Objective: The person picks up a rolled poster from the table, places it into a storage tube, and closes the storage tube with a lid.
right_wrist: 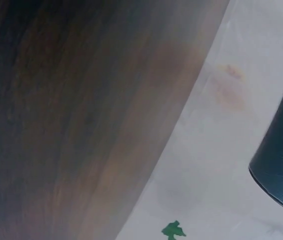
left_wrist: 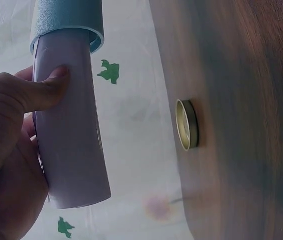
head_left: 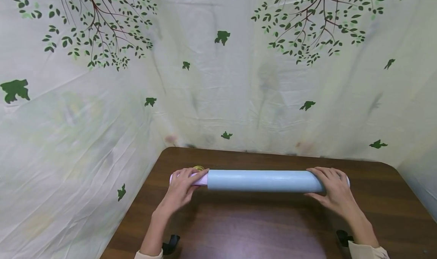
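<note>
A long light-blue cardboard tube (head_left: 259,181) is held level above the brown table. From its left end sticks out a pale lilac rolled sheet (left_wrist: 71,150), part of it inside the tube. My left hand (head_left: 181,183) grips this roll, the thumb lying along its side near the tube's mouth. At the tube's far right end, my right hand (head_left: 336,187) holds it with fingers over the top and thumb below. On the table behind my left hand stands a shallow round gold cap (left_wrist: 189,125). The right wrist view catches only the tube's dark-looking end (right_wrist: 281,170), with no hand in sight.
The brown wooden table (head_left: 259,228) ends against a pale cloth backdrop (head_left: 239,92) printed with leaves and branches, which also hangs along the left side. Black wrist straps (head_left: 171,244) show at both forearms, close over the table.
</note>
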Available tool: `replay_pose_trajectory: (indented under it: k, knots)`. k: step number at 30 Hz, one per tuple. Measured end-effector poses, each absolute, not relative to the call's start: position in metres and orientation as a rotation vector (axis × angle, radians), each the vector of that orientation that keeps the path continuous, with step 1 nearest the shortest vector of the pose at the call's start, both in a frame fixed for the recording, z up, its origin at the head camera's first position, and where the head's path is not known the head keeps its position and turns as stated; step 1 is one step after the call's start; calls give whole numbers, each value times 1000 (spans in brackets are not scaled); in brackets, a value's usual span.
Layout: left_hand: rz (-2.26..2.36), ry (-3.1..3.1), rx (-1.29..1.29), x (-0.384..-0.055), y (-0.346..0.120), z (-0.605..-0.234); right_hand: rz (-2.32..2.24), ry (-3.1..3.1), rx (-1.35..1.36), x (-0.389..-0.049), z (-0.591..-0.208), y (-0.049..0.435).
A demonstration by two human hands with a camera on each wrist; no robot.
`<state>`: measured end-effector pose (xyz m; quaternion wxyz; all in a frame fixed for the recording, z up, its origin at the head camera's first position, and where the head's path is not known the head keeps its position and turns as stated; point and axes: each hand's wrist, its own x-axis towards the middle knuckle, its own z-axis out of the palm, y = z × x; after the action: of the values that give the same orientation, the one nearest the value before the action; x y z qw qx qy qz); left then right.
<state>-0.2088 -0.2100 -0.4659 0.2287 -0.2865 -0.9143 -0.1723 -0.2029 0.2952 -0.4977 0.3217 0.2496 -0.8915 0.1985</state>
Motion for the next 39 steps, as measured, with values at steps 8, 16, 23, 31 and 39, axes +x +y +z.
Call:
replay_pose_trajectory:
  k: [8,16,23,31,39]
  knots:
    - [-471,-2507,-824,-208,-203,-469,506,-2268,658,-205,-495,297]
    - [-550,-2503,-815,-206,-206,-463,525,-2263,652,-203,-494,299]
    - [-1064,-2478,-180,-197,-233,-462,533,-2277,653,-200,-495,299]
    - [-2201,-2244,192,-201,-262,-482,559,-2267,635,-199,-494,298]
    - [-2299,-2191,73,-202,-267,-490,568,-2260,635,-201,-492,296]
